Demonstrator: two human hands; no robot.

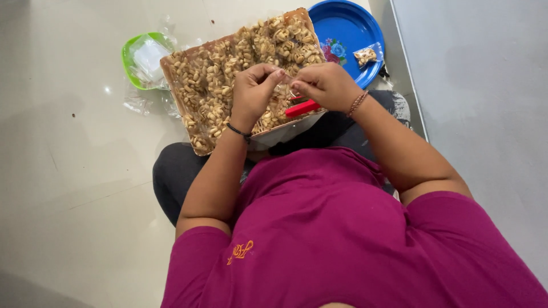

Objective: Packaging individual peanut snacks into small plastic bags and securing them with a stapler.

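A brown tray heaped with pale shelled nuts rests on my lap. Above its near half, my left hand and my right hand meet, fingers pinched together on a small clear plastic bag that is mostly hidden between them. A red scoop-like tool lies on the tray just under my right hand. My right wrist carries a beaded bracelet, my left a dark band.
A blue round plate with a flower print lies beyond the tray, holding one small filled bag of nuts. A green dish with empty clear bags sits at the left on the pale tiled floor. A grey wall runs along the right.
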